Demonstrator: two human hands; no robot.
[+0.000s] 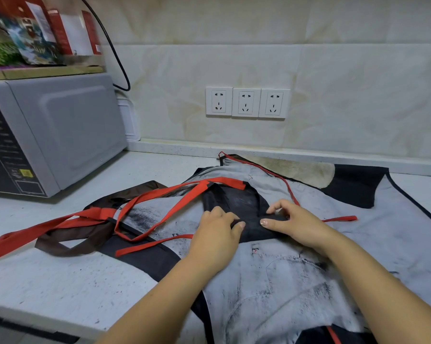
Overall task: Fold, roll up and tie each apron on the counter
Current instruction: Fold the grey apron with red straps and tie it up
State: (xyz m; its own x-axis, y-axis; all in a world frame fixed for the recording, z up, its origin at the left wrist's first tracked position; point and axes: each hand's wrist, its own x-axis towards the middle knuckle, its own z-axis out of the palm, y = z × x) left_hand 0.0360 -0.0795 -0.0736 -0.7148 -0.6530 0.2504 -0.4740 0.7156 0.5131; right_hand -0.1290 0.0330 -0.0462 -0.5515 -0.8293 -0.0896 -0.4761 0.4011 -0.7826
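Note:
A grey-backed apron (271, 274) with dark trim lies spread inside-out across the counter (60, 276). Its black bib part (239, 202) is folded down onto the grey cloth. My left hand (216, 234) pinches the lower edge of that black fold, and my right hand (293, 222) pinches the same fold a little to the right. Red straps (159, 202) trail off to the left in loose loops. Brown straps (75, 242) of another apron lie under them. A further dark apron (353, 184) shows at the back right.
A grey microwave (50, 135) stands at the left with boxes and packets (43, 33) on top. Three wall sockets (246, 103) sit on the tiled backsplash, and a black cable (115, 55) hangs beside the microwave. A beige cloth (296, 170) lies near the wall.

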